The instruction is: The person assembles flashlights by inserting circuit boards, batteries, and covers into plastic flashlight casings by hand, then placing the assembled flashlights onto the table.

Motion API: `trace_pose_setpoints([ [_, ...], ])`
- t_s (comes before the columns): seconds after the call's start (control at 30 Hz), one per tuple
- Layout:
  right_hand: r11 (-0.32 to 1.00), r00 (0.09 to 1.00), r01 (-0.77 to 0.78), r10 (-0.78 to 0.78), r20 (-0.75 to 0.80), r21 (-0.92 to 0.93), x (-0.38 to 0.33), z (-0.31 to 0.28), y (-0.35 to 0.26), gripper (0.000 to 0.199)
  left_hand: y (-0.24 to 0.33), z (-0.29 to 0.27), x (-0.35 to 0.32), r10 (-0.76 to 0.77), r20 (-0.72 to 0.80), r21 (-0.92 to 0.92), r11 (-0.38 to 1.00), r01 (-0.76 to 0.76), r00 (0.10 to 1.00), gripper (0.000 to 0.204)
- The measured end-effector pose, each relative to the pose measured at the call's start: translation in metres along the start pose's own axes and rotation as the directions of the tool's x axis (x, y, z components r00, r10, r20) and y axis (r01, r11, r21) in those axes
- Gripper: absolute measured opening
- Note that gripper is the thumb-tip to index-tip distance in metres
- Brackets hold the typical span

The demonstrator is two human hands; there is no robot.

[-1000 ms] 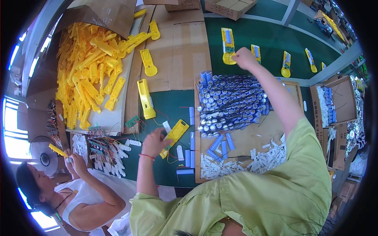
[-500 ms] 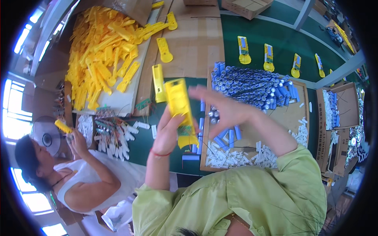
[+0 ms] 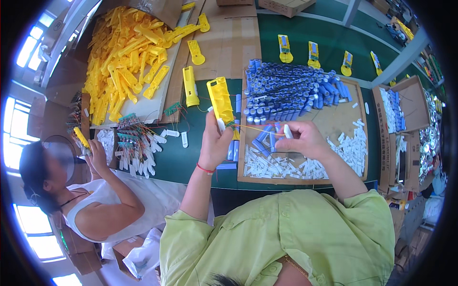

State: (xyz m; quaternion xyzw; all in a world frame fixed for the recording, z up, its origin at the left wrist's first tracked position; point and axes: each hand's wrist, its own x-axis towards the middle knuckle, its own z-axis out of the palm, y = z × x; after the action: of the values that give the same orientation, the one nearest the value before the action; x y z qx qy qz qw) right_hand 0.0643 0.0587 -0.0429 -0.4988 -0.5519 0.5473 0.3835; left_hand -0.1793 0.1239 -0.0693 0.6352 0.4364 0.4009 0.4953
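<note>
My left hand (image 3: 213, 143) is closed around a yellow plastic housing (image 3: 220, 97), held upright above the bench with its hollow side showing. A small green circuit board (image 3: 231, 124) sits at the housing's lower end, partly behind my fingers. Thin orange and yellow wires (image 3: 255, 127) stretch from it to the right. Pinched in my right hand (image 3: 305, 140) is a small white plastic piece (image 3: 287, 131) at the wires' far end, over the tray's left part. Just left of my left hand, another yellow housing (image 3: 190, 86) lies on the bench.
A shallow tray (image 3: 305, 181) holds blue cylindrical cells (image 3: 281, 90) and loose white pieces (image 3: 305, 167). Yellow housings (image 3: 126, 57) are heaped at far left, near wired circuit boards (image 3: 129, 138). Several filled housings (image 3: 313, 55) line the far bench. A co-worker (image 3: 102, 205) at left holds a yellow part.
My right hand, spread open beside the housing before, is now lower and pinches the white piece, with wires drawn out. The housing in my left hand has shifted slightly, and the whole view has moved.
</note>
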Motion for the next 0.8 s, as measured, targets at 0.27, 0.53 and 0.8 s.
trace_pose_setpoints([
  [0.27, 0.167, 0.547, 0.293, -0.837, 0.022, -0.941, 0.0, -0.004, -0.033, 0.033, 0.003, 0.025, -0.038, -0.237, 0.212, -0.452, 0.836, 0.31, 0.948, 0.052],
  [0.53, 0.438, 0.423, 0.521, -0.878, -0.225, -0.733, 0.015, 0.018, -0.009, 0.019, 0.026, 0.06, -0.075, -0.163, 0.354, -0.338, 0.896, 0.289, 0.921, 0.055],
  [0.8, 0.334, 0.671, 0.405, -0.741, 0.029, -0.851, 0.005, 0.004, -0.011, 0.022, 0.011, 0.061, -0.079, -0.104, 0.296, -0.187, 0.969, 0.164, 0.95, 0.056],
])
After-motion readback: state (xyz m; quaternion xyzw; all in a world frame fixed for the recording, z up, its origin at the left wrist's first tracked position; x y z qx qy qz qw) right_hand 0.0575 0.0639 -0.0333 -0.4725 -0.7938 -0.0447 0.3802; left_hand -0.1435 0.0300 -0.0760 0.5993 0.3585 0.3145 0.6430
